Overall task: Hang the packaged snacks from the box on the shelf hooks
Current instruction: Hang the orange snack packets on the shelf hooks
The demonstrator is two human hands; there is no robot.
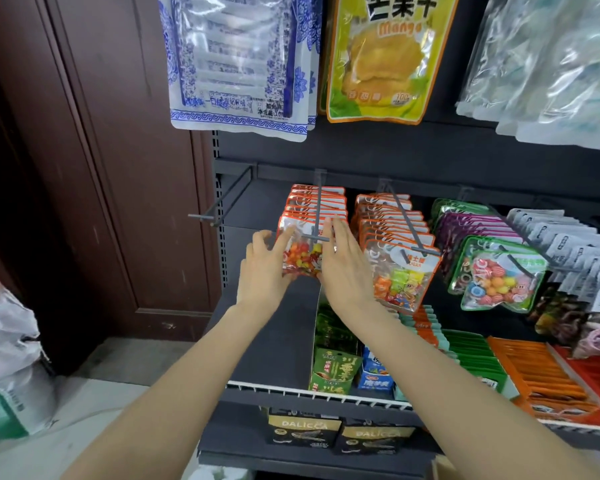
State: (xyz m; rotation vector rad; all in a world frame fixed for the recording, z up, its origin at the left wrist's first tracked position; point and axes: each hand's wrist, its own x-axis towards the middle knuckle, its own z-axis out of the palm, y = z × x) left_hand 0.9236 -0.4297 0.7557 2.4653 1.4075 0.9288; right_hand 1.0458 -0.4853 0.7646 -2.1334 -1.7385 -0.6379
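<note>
Head view: at far left an empty hook (219, 206) juts from the dark shelf panel (413, 157), bare of stock. Next to it the left hand (265, 271) holds the left edge of the front candy packet (302, 254), fingers loosely spread against the film with the thumb side hidden behind the bag. That packet hangs at the very tip of the loaded hook (316, 223), in front of a row of like packets. The right hand (343, 261) lies flat on the packet's right side, fingers straight and close together, pressing, not pinching.

The risk, as I judge it: the packet sits right at the hook's crossbar end, so if its hang hole is not fully past the tip, letting go could drop it onto the boxed goods (333, 372) below. A push that is off-centre could also tear the hole or crowd the row behind.

Hard to make out: the hang hole itself, covered by fingers and hook. The supply box is not in view. To the right, the neighbouring sweets packets (400, 275) hang undisturbed.
</note>
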